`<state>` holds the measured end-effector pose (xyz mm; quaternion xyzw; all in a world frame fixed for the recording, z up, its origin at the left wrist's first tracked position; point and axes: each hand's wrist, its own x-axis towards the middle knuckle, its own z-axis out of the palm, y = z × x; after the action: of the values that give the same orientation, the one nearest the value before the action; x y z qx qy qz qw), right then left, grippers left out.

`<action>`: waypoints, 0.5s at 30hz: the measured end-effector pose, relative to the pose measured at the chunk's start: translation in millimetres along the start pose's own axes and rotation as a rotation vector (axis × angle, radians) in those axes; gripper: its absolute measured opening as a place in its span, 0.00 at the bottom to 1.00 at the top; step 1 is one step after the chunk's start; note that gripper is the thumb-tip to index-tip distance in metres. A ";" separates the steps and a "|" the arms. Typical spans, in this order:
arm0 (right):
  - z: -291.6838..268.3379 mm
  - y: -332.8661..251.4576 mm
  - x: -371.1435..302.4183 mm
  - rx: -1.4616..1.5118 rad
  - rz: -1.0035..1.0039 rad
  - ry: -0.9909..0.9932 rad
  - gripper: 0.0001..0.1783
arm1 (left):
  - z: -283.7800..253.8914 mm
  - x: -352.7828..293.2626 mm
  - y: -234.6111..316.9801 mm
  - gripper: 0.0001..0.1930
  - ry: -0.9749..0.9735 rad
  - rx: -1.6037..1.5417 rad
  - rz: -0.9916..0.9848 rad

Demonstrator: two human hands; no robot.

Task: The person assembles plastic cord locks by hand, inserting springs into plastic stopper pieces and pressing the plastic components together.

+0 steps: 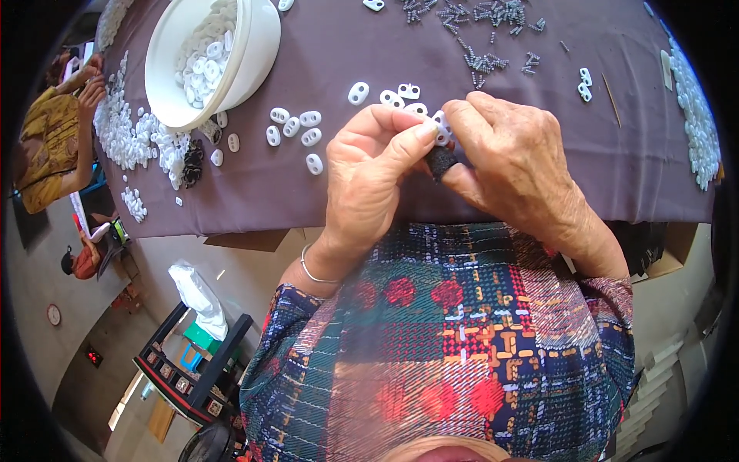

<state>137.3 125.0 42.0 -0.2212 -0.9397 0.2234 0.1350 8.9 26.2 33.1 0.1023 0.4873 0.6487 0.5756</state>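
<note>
Between my fingertips, just above the tablecloth, is a small white two-hole cord lock. My left hand pinches it between thumb and forefinger. From the other side my right hand grips it with bent fingers, which hide part of it. A black band wraps my right thumb. Several loose white cord locks lie just beyond my hands, among them one oval piece and another. More of them are scattered left of my left hand.
A white bowl of white pieces stands at the far left, beside a spread heap. Small metal springs lie at the back. To the right are two white pieces, a thin stick and another heap. Another person sits left.
</note>
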 end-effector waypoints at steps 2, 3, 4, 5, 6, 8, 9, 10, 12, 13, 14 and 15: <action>1.9 1.6 0.4 0.017 -0.008 -0.009 0.14 | -0.6 -0.6 0.6 0.04 -0.017 -0.004 0.004; 3.6 2.5 0.3 0.053 -0.023 0.007 0.13 | -1.0 -0.7 0.7 0.04 -0.016 -0.005 0.002; 4.7 3.3 0.4 0.089 -0.038 0.022 0.13 | -1.5 -0.8 0.8 0.04 -0.014 0.001 0.006; 5.2 4.3 0.5 0.090 -0.037 0.020 0.13 | -1.7 -1.0 0.9 0.04 -0.012 0.006 0.011; 5.6 5.3 0.7 0.124 -0.044 0.017 0.13 | -1.4 -1.3 1.4 0.04 -0.010 0.006 0.010; 6.0 6.3 1.1 0.159 -0.050 0.013 0.12 | -0.2 -2.3 2.8 0.04 0.012 0.043 0.013; 6.2 6.7 1.2 0.187 -0.055 0.018 0.12 | -0.6 -2.2 2.7 0.04 0.013 0.043 0.011; 6.4 7.1 1.3 0.215 -0.061 0.023 0.12 | -1.0 -2.0 2.6 0.04 0.014 0.055 0.015; 6.2 5.9 2.6 0.216 -0.061 0.029 0.10 | -1.0 -2.3 2.4 0.03 0.017 0.068 0.019; 5.9 5.3 3.0 0.217 -0.062 0.036 0.08 | -0.6 -2.9 2.2 0.03 0.028 0.076 0.022; 6.4 5.3 2.2 0.219 -0.063 0.036 0.08 | -0.3 -3.3 2.1 0.03 0.039 0.084 0.025; 8.2 5.6 0.3 0.243 -0.054 0.039 0.09 | -0.3 -3.4 1.4 0.03 0.039 0.083 0.023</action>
<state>136.3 126.7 32.3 -0.1822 -0.9084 0.3275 0.1851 8.9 23.4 35.4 0.1190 0.5238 0.6362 0.5537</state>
